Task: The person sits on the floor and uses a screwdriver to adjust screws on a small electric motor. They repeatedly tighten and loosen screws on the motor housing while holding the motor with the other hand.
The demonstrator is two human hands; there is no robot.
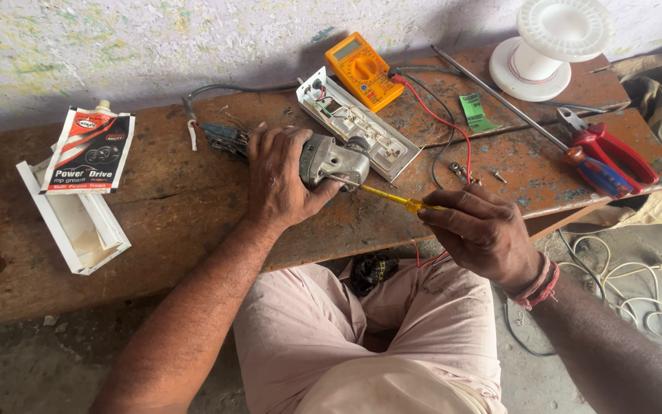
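Rough worn wooden bench (193,207), metal grinder head (335,159)

The grey metal power tool head (329,159) lay on its side on the worn wooden bench, gripped across its body. My yellow-handled screwdriver (392,198) ran nearly level, slightly tilted, its thin shaft tip set against the tool's metal casing.

On the table (193,207): power tool (323,159) at centre, screwdriver (385,197) touching it from four o'clock. Switch board (358,123) just behind; multimeter (363,70) at twelve o'clock. Spool (553,46) at two. Pliers (611,149) at three. Grease pouch (90,149) on tray (70,222) at nine.
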